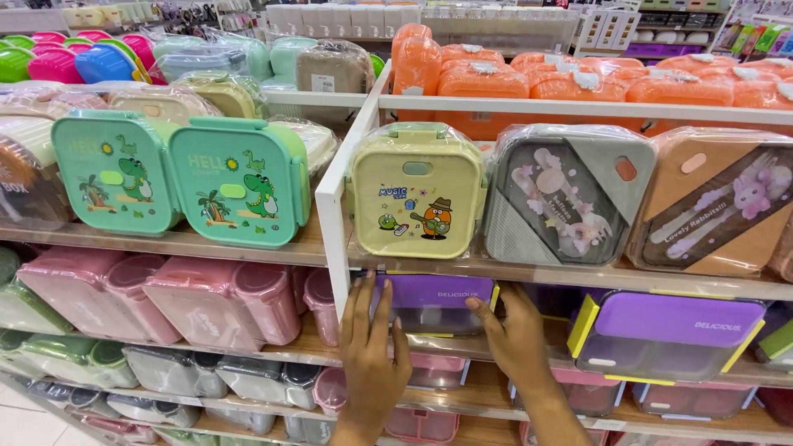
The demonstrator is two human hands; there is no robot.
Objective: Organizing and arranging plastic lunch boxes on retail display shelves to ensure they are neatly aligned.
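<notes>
Head camera looks at shop shelves full of lunch boxes. Both hands reach to one purple-lidded box (pixel 431 304), which stands on the second shelf (pixel 529 274) from the top of the view, at its left end, just beside the white upright divider (pixel 332 223). The left hand (pixel 373 351) lies with fingers straight and spread against the left side of this box, its fingertips touching the upper left corner. The right hand (pixel 514 330) is at the right side, thumb against the front right edge and the other fingers going behind it; I cannot tell how tightly they close. So the box sits between the two hands, not yet lifted.

I judge the box to be light, stiff plastic, with a clear lower part and smooth walls that may slip. The best hold seems to be on both short sides, palms pressing inward, below the lid so that it does not pop off.

Above it stands a yellow box (pixel 418 194) with cartoon pictures, wrapped in film, and a grey box (pixel 566 194) beside it. Two green dinosaur boxes (pixel 178 175) stand left of the divider. Another purple box (pixel 669 334) stands further right on the same shelf.
</notes>
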